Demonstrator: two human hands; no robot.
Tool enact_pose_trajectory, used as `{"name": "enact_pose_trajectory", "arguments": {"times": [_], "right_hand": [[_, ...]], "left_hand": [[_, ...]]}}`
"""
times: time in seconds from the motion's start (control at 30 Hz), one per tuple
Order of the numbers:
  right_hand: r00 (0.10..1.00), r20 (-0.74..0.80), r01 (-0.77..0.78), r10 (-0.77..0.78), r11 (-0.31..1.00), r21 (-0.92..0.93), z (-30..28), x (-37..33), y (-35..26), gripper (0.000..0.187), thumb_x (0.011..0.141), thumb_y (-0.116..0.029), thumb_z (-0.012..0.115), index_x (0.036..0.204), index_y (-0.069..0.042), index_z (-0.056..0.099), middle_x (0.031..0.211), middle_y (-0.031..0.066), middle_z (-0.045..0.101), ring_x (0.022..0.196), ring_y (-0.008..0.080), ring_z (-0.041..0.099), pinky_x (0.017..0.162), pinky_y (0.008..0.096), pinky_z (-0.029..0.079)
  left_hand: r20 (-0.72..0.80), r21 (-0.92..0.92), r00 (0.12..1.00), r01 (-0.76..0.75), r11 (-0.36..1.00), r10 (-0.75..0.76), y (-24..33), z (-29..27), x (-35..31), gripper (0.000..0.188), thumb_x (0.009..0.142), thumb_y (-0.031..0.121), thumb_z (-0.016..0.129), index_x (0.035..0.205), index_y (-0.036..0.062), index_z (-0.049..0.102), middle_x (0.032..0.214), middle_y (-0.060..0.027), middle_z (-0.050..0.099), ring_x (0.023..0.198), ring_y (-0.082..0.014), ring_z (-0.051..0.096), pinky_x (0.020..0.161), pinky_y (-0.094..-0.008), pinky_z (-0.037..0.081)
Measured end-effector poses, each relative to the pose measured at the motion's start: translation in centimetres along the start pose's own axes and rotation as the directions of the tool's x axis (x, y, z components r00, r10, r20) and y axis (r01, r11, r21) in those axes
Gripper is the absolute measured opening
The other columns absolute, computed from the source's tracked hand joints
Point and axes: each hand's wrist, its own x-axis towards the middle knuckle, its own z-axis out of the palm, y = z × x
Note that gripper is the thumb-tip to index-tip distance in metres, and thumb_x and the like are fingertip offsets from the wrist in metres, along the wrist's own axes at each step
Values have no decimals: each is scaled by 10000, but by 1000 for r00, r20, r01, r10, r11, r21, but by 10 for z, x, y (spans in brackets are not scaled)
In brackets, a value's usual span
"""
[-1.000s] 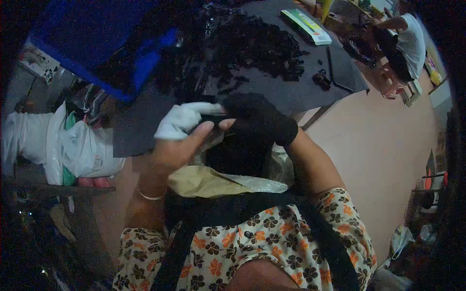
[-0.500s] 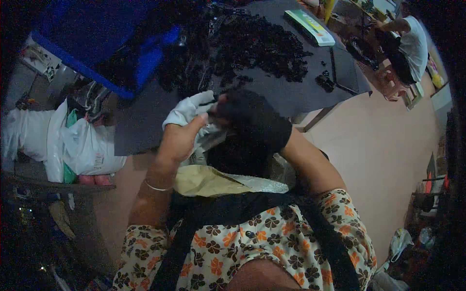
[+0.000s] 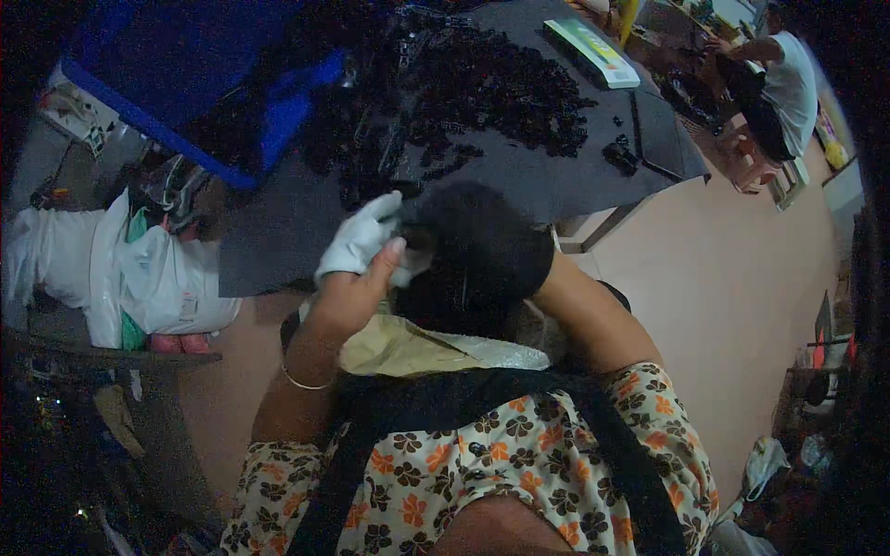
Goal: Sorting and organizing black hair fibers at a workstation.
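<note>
Gloved hands close together over near edge of grey table; black parts heaped beyond.
Left hand (image 3: 357, 248), white glove, thumb bare, beside right hand (image 3: 487, 246), black glove; grip of either: can't tell, fingers blurred or hidden. Small black parts (image 3: 501, 88) spread mid-table (image 3: 278, 232) toward far edge; small black cluster (image 3: 619, 157) near right corner. Green-white box (image 3: 593, 56) by far right edge, blue bin (image 3: 167, 74) at left edge. Tan wrapper (image 3: 399, 345) below hands.
</note>
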Motion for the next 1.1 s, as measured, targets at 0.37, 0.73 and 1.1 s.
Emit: {"name": "enact_pose_trajectory", "arguments": {"times": [0.37, 0.73, 1.1], "right_hand": [[920, -253, -266, 298, 952, 152, -1, -2, 47, 237, 728, -58, 620, 958, -9, 594, 896, 141, 620, 835, 209, 600, 731, 313, 467], [895, -165, -286, 414, 818, 499, 1, 2, 19, 221, 802, -152, 581, 976, -16, 571, 757, 74, 605, 697, 177, 590, 660, 297, 467], [969, -187, -118, 163, 965, 235, 2, -4, 19, 292, 752, -94, 613, 1021, -19, 528, 838, 168, 586, 731, 313, 599, 629, 338, 476]], "left_hand": [[241, 956, 918, -280, 87, 314, 6, -13, 72, 377, 668, 55, 545, 1037, 121, 579, 720, -131, 581, 664, -325, 576, 586, -402, 471], [-61, 107, 995, -71, 992, 78, -1, -10, 50, 239, 794, 54, 577, 1032, 37, 583, 986, -74, 603, 758, -154, 563, 670, -273, 455], [-22, -81, 995, -99, 992, 98, 17, 0, 26, 304, 804, 10, 564, 1104, -19, 521, 1023, -102, 571, 764, -120, 578, 672, -241, 481]]}}
